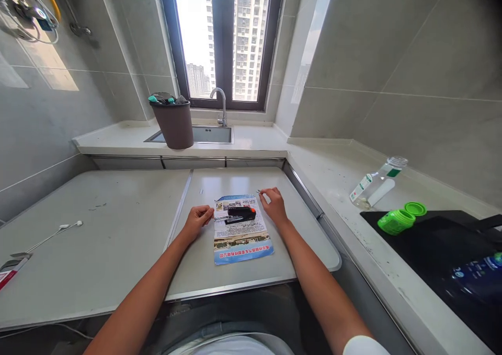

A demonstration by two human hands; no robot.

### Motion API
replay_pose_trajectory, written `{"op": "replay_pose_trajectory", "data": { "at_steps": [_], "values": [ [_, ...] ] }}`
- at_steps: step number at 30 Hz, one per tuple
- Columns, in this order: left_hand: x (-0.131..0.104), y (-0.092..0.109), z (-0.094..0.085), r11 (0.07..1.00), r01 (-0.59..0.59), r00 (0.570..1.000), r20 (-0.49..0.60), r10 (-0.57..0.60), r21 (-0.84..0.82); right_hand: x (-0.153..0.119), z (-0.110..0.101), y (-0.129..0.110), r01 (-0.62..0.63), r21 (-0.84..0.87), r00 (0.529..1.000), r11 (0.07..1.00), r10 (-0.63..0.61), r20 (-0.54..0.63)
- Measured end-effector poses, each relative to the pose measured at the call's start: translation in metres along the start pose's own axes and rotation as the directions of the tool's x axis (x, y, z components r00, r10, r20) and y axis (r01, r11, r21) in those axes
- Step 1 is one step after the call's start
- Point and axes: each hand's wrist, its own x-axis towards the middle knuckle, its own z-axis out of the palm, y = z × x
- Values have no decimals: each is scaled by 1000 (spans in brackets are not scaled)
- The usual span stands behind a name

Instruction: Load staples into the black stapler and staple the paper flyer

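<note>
A black stapler (pixel 242 214) with an orange-red tip lies on a printed leaflet (pixel 243 242) in front of me. Its silvery metal part reaches out to the left. My left hand (pixel 199 222) is closed in a pinch at that metal end, beside the leaflet's left edge. Past the leaflet's upper right corner, my right hand (pixel 273 204) pinches a small, thin, silvery piece (pixel 258 191), too small to name surely. Tiny thin bits (pixel 201 191) lie on the white board (pixel 306 240) above the leaflet.
A brown bin (pixel 174 127) stands at the sink (pixel 212 134) below the window. On the right counter are a clear bottle (pixel 376 182), an open green container (pixel 397 221) and a dark blue bottle (pixel 476 274). A white cord (pixel 55 233) and a small box (pixel 11 271) lie left.
</note>
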Motion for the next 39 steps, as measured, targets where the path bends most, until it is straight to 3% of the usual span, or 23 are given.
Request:
{"op": "replay_pose_trajectory", "data": {
  "at_steps": [3,6,10,16,20,22,25,29,31,34,39],
  "values": [
    [3,-5,-4,1000,26,995,-98,-25,10,2,-8,31,-266,-180,959,947,279,52],
    [6,-12,-8,998,57,985,-161,-55,5,-1,-5,46,-349,-313,909,883,400,117],
    [8,-20,-14,995,58,977,-212,-39,86,-4,7,52,-367,-336,892,868,431,140],
    [7,-9,-11,959,-52,915,-371,157,279,-3,14,53,-323,-389,889,863,418,188],
    [24,-3,-13,914,65,890,-438,128,400,-3,11,50,-371,-379,873,848,457,168],
    [39,-8,-21,846,71,889,-419,186,528,-2,10,49,-377,-374,867,847,465,179],
    [63,-23,-34,747,50,925,-312,215,663,-2,9,48,-375,-372,863,849,466,194],
    [82,-46,-40,547,150,965,-243,101,823,-1,9,48,-376,-373,858,848,471,206],
    [83,-52,-38,489,135,981,-185,57,862,-1,9,48,-378,-371,857,848,472,205],
    [78,-51,-35,466,54,992,-101,76,883,-1,10,49,-384,-362,857,849,474,203],
    [57,-37,-35,497,26,985,-107,133,867,-1,10,48,-384,-336,861,860,465,207]
  ]
}}
